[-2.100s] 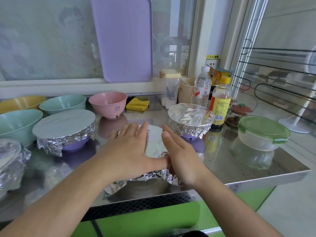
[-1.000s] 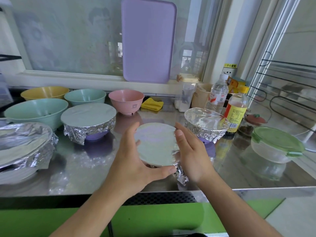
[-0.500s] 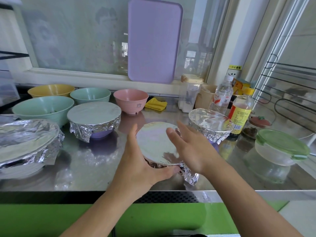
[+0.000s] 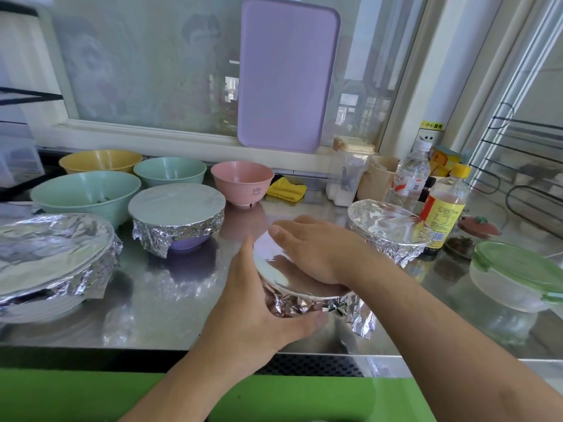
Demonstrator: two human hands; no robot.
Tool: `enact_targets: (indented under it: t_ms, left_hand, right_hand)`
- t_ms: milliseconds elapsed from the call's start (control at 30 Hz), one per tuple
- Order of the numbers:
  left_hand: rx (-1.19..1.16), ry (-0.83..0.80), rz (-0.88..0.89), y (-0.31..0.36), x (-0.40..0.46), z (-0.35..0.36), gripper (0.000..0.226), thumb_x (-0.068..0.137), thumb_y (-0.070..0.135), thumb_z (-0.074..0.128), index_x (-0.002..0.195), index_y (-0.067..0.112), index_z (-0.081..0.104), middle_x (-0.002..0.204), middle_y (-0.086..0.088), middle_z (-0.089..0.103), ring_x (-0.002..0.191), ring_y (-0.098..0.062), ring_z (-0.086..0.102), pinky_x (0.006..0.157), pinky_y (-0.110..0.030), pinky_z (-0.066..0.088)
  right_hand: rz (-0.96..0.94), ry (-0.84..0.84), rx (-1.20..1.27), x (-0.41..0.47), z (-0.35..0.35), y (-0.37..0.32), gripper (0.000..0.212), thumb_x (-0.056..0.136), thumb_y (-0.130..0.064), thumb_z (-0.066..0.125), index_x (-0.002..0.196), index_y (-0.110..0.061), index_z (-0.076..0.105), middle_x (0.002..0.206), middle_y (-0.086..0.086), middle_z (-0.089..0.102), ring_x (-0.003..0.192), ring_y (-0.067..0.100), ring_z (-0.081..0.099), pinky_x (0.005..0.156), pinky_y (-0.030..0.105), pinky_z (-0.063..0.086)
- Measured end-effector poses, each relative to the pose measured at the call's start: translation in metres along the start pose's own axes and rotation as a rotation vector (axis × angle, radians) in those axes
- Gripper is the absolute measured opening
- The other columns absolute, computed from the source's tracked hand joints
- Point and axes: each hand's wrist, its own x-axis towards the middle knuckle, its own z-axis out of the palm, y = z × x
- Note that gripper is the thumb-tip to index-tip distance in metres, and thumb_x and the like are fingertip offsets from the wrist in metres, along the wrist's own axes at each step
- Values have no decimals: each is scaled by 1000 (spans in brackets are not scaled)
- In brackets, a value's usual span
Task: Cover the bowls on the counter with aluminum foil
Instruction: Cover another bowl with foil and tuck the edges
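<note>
Both hands are on one foil-covered bowl [image 4: 292,287] near the front edge of the steel counter [image 4: 170,303]. The left hand [image 4: 259,303] cups its near-left side, fingers curled against the crumpled foil skirt and thumb up along the rim. The right hand [image 4: 316,251] lies flat across the smooth foil top, palm down, fingers together and pointing left; a loose flap of foil [image 4: 361,318] sticks out under its wrist.

Foil-covered bowls number four in all. Besides the one being held, a purple bowl [image 4: 179,220] with a flat foil lid sits to the left of the left hand and further back, a wide foil-wrapped dish [image 4: 51,257] sits at the far left, and a third wrapped bowl [image 4: 390,229] stands just beyond the right forearm.

Uncovered bowls also number four (all behind or left of the hands): a large green bowl [image 4: 85,193], a yellow bowl [image 4: 97,161], a small green bowl [image 4: 170,170] and a pink bowl [image 4: 242,181].

To the right of the right arm sit one clear container with a green lid [image 4: 518,272] and two bottles: a yellow-capped bottle [image 4: 446,208] and a water bottle [image 4: 409,178]. One purple cutting board [image 4: 286,74] leans on the window behind.
</note>
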Motion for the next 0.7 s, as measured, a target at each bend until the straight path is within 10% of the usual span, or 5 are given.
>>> enact_targets:
  t_ms: [167,400,500,633,700]
  left_hand:
    - [232,-147,36,21,6,-19,142,52,90,76,153,52,-15,137,59,-14,139,20,6,113,-15,19]
    - [398,-230,28,39,61,-14,95,89,84,15,145,10,36,145,-8,50,130,-21,47,106,-41,41]
    - [506,-227,59,38,72,-6,41,107,60,11,126,34,36,138,-12,56,126,-29,51,103,-48,44]
    - [536,-202,82,34,73,-5,82,96,67,4,143,21,53,145,-5,57,135,-26,49,111,-42,39]
    - [443,-172,12,33,73,-7,68,103,62,13,118,20,65,128,-4,64,126,-28,54,104,-40,42]
  right_hand:
    - [64,28,37,-3,3,-5,42,100,-67,4,124,-57,38,134,2,54,132,36,49,108,60,40]
    - [24,58,41,-3,2,5,46,88,-52,15,103,-32,54,112,-2,62,107,28,59,93,52,52]
    - [-23,118,28,-10,6,17,44,93,-42,21,110,-24,58,124,3,63,113,27,58,96,50,50]
    - [-8,223,122,-15,10,37,49,110,-39,20,119,-19,64,122,7,65,115,27,58,99,47,45]
    - [31,242,167,-18,14,42,41,111,-30,28,120,-9,62,119,14,65,112,32,57,97,48,45]
